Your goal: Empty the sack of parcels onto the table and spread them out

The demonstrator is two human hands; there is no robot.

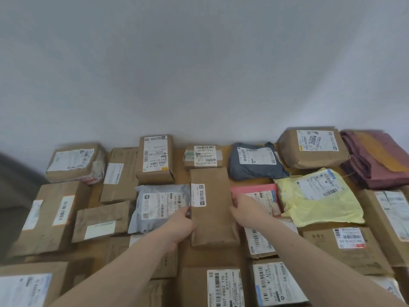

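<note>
A long brown paper parcel [212, 207] lies in the middle of the wooden table [180, 173], with a narrow white label on its left edge. My left hand [181, 224] grips its left side and my right hand [245, 210] grips its right side. Around it lie several other parcels: a grey mailer [159, 207] to the left, a pink one [259, 196] and a yellow one [318, 198] to the right. The emptied maroon sack [376, 158] lies folded at the far right corner.
Brown boxes and bags cover the table from the wall to the near edge, among them a dark blue mailer [254, 161] and a labelled box [312, 147] at the back. A plain white wall [199, 63] rises right behind the table. Something dark [13, 187] stands at the left.
</note>
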